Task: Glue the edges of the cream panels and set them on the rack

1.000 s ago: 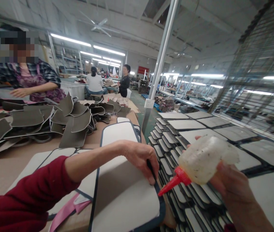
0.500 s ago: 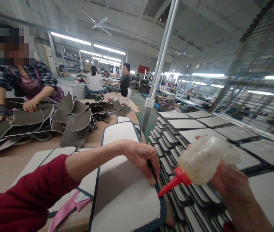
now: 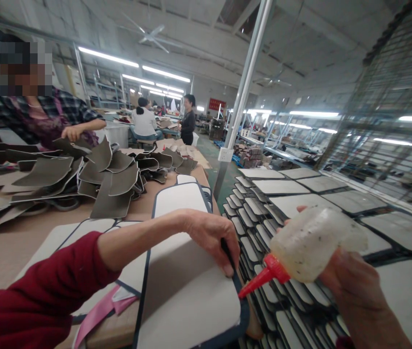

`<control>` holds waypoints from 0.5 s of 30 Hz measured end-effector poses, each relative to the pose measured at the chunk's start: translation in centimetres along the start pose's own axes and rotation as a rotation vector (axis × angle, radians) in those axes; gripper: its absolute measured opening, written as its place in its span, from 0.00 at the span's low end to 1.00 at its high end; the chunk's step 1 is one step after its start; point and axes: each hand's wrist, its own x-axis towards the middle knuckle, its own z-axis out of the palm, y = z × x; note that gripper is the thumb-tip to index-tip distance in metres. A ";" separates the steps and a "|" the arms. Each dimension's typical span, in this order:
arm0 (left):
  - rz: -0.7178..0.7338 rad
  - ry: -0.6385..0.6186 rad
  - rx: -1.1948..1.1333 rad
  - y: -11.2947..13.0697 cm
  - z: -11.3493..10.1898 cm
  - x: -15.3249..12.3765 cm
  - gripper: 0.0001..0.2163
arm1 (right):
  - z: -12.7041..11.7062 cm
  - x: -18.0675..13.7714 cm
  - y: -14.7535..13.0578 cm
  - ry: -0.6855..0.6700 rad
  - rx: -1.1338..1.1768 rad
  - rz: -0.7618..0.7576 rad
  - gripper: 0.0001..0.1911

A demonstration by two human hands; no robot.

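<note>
A white panel with a dark border (image 3: 191, 300) lies at the table's near edge. My left hand (image 3: 213, 235) reaches across it, fingers pinched on the dark border at its right side, a black strip end showing between them. My right hand (image 3: 353, 283) grips a cloudy squeeze bottle (image 3: 307, 242), tilted down to the left. Its red nozzle (image 3: 260, 281) has its tip at the dark border near the panel's lower right corner; whether any liquid comes out cannot be seen.
Bordered white panels (image 3: 354, 198) stand in staggered stacks to the right. A pink ribbon (image 3: 100, 310) hangs at the near table edge. Grey-brown pieces (image 3: 111, 189) are heaped on the left, where a co-worker (image 3: 46, 116) handles them. A metal post (image 3: 242, 87) rises beyond the table.
The bottle in my right hand has shifted slightly right and down, its tip still at the border. My left hand stays put. The co-worker's visible hand has moved right and up.
</note>
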 end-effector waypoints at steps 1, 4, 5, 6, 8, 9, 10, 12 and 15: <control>-0.005 0.004 -0.013 0.0 0.0 0.0 0.05 | 0.0 0.1 0.0 0.005 -0.002 0.002 0.32; -0.017 0.021 -0.044 -0.2 0.0 -0.2 0.05 | -0.3 0.5 0.0 0.023 0.007 0.027 0.37; -0.016 0.028 -0.048 -0.3 0.0 -0.2 0.06 | -0.4 0.6 0.0 0.029 0.015 0.030 0.38; -0.012 0.034 -0.051 -0.4 0.0 -0.3 0.06 | -0.5 0.6 0.0 0.032 0.020 0.031 0.39; -0.002 0.044 -0.055 -0.6 0.0 -0.4 0.06 | -0.5 0.4 -0.1 0.044 0.018 0.022 0.42; 0.000 0.047 -0.056 -0.7 -0.1 -0.5 0.06 | -0.5 0.3 -0.1 0.054 0.016 0.018 0.42; 0.001 0.052 -0.057 -0.8 -0.1 -0.6 0.07 | -0.5 0.2 -0.1 0.062 0.016 0.019 0.43; -0.004 0.060 -0.059 -0.9 -0.2 -0.7 0.08 | -0.6 -0.1 0.0 0.071 0.024 -0.003 0.44; -0.013 0.063 -0.055 -1.0 -0.3 -0.8 0.10 | -0.8 -0.5 0.1 0.097 0.000 -0.041 0.42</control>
